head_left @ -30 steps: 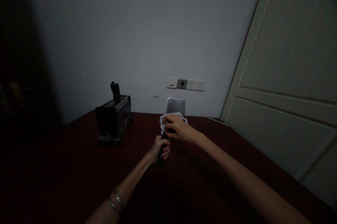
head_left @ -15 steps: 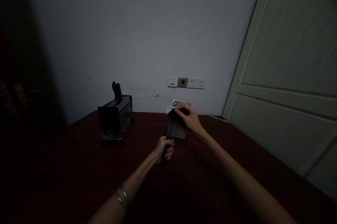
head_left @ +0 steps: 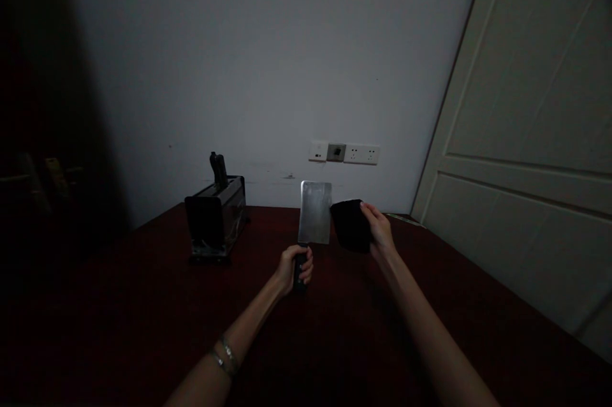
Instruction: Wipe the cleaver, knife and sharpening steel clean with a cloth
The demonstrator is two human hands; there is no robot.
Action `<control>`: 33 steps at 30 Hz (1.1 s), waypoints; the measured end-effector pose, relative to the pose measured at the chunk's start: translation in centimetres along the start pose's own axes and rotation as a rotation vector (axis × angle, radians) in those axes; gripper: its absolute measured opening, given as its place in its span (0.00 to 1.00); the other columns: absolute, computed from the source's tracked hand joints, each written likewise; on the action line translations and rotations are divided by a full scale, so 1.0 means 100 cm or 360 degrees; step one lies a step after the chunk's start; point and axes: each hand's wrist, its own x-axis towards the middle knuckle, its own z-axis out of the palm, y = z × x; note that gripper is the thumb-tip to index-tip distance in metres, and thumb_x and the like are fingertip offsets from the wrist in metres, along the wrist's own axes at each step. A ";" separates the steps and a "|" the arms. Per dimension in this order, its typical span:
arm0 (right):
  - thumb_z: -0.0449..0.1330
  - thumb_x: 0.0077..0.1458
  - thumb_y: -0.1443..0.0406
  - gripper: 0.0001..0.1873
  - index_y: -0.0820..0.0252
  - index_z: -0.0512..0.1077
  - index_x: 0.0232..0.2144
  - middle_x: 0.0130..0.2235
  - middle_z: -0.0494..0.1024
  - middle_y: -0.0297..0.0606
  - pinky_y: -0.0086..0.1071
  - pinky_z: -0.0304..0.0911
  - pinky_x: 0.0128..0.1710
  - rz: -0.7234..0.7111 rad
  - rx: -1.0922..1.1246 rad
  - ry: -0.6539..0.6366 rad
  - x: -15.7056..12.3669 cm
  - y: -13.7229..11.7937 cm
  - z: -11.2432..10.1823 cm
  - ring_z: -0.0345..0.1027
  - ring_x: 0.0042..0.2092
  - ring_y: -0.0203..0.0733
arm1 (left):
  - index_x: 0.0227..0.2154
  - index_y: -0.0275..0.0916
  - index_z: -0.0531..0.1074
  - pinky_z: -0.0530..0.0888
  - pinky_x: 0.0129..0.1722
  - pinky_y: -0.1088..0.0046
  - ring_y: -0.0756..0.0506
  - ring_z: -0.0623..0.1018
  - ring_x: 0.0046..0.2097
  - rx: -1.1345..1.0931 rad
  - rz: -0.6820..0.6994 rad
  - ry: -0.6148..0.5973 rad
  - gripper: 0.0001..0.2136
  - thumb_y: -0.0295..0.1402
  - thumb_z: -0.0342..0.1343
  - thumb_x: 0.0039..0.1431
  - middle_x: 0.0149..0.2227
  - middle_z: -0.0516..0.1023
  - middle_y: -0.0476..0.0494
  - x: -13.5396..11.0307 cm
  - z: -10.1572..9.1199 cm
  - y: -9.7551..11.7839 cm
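Note:
A cleaver [head_left: 315,212] stands upright in front of me, its broad metal blade pointing up. My left hand [head_left: 295,266] is closed around its black handle. Just right of the blade, my right hand [head_left: 380,228] pinches a black cloth [head_left: 352,226] by its edge. The cloth hangs spread out, its left corner close to the blade's right edge; I cannot tell whether they touch. The whole blade face shows.
On the left of the dark red table [head_left: 268,343] stands a knife block [head_left: 215,219] with black-handled knives [head_left: 218,170] in it. Wall sockets [head_left: 362,154] sit behind the cleaver. A pale panelled door [head_left: 516,139] rises at the right.
The black cloth has come off the cleaver's blade and moved right with my right hand, opening out flat. My left hand keeps hold of the handle, and the blade now shows fully.

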 end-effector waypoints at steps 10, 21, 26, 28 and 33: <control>0.66 0.34 0.57 0.16 0.60 0.72 0.26 0.27 0.76 0.35 0.30 0.62 0.30 0.0376 -0.0192 -0.0538 0.002 0.040 -0.025 0.68 0.29 0.39 | 0.32 0.33 0.66 0.60 0.17 0.77 0.54 0.61 0.17 0.0066 0.0139 0.0120 0.17 0.43 0.41 0.55 0.20 0.60 0.51 -0.001 -0.002 0.010; 0.64 0.36 0.57 0.14 0.62 0.73 0.23 0.24 0.76 0.37 0.33 0.63 0.30 0.0313 -0.0776 -0.0651 -0.003 0.085 -0.026 0.70 0.28 0.42 | 0.31 0.35 0.63 0.59 0.17 0.79 0.55 0.62 0.18 0.0211 0.0257 0.0111 0.15 0.44 0.52 0.52 0.22 0.61 0.53 0.003 0.004 0.005; 0.62 0.40 0.55 0.16 0.61 0.74 0.30 0.34 0.77 0.41 0.39 0.61 0.42 -0.0011 -0.1095 -0.0551 -0.003 0.092 -0.024 0.69 0.39 0.47 | 0.29 0.35 0.63 0.65 0.19 0.78 0.55 0.64 0.20 0.0330 0.0372 0.0235 0.17 0.45 0.57 0.48 0.22 0.62 0.53 0.007 0.004 0.002; 0.62 0.40 0.55 0.16 0.60 0.74 0.30 0.37 0.75 0.43 0.42 0.58 0.46 -0.0130 -0.1181 -0.0500 -0.005 0.092 -0.024 0.67 0.44 0.50 | 0.29 0.35 0.63 0.67 0.19 0.77 0.55 0.66 0.20 0.0386 0.0400 0.0295 0.18 0.46 0.57 0.46 0.23 0.63 0.53 0.008 0.003 0.001; 0.59 0.46 0.56 0.14 0.59 0.73 0.32 0.40 0.72 0.43 0.43 0.57 0.47 -0.0583 -0.1461 -0.0482 -0.012 0.084 -0.027 0.65 0.44 0.49 | 0.30 0.35 0.62 0.71 0.20 0.75 0.50 0.73 0.23 0.0497 0.0429 0.0384 0.20 0.48 0.57 0.45 0.25 0.67 0.51 0.010 0.000 -0.001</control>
